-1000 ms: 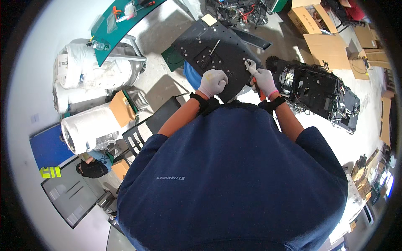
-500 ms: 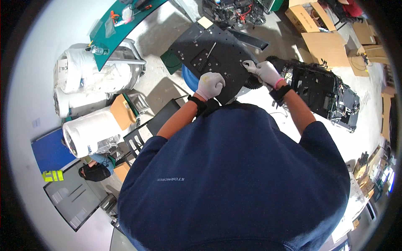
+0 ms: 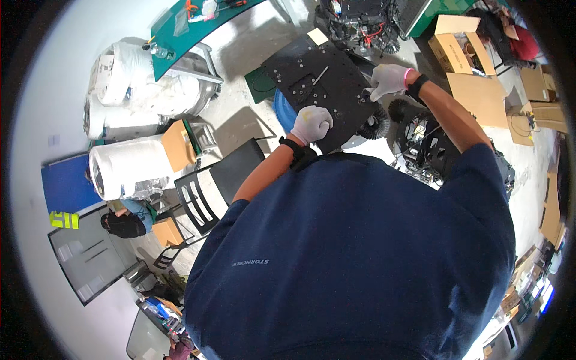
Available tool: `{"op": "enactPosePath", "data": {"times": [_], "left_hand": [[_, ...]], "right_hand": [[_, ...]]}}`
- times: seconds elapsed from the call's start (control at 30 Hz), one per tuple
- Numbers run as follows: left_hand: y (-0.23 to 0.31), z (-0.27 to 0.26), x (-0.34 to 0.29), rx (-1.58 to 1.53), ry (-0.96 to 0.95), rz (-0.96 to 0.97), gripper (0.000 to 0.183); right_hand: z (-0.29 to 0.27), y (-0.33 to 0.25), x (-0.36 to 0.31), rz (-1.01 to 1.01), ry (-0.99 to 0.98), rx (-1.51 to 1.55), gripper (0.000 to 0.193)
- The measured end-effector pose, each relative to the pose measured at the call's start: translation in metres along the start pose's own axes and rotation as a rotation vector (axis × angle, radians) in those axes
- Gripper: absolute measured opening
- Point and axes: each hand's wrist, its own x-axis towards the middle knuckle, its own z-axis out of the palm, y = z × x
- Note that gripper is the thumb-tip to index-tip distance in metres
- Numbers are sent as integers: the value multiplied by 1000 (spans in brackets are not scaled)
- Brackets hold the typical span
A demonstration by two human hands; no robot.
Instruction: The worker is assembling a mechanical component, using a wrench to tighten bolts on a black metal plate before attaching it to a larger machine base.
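A dark panel (image 3: 345,75) with small round fittings and holes lies before me, a light rod-shaped tool (image 3: 321,75) resting on it. My left hand (image 3: 312,124), in a white glove, is curled into a fist over the panel's near left part; anything inside it is hidden. At the panel's right edge is my right hand (image 3: 389,81), also gloved. Its fingers are bent and drawn together beside a small dark piece, and what they hold is too small to make out. A round black brush (image 3: 375,123) sits at the panel's near right corner.
Blue drum-like support (image 3: 283,109) shows under the panel. Black machinery (image 3: 423,138) stands close on the right, more machinery (image 3: 363,27) beyond. A black chair (image 3: 240,168) is at left, a green table (image 3: 192,33) far left, an opened cardboard box (image 3: 453,51) far right.
My right hand has shifted farther away along the panel's edge, its forearm swung outward. The left fist has moved slightly left over the panel. The whole view has turned a little.
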Motion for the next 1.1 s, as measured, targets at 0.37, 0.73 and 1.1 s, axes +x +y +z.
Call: {"op": "enactPosePath", "data": {"times": [0.37, 0.73, 1.1], "left_hand": [[4, 1, 4, -4, -35, 11, 10], [-13, -9, 1, -84, -189, 117, 10], [-26, -4, 23, -315, -314, 420, 11]], "right_hand": [[101, 33, -41, -38, 841, 715, 27], [190, -79, -37, 424, 720, 1421, 33], [180, -145, -24, 577, 977, 1727, 30]]}}
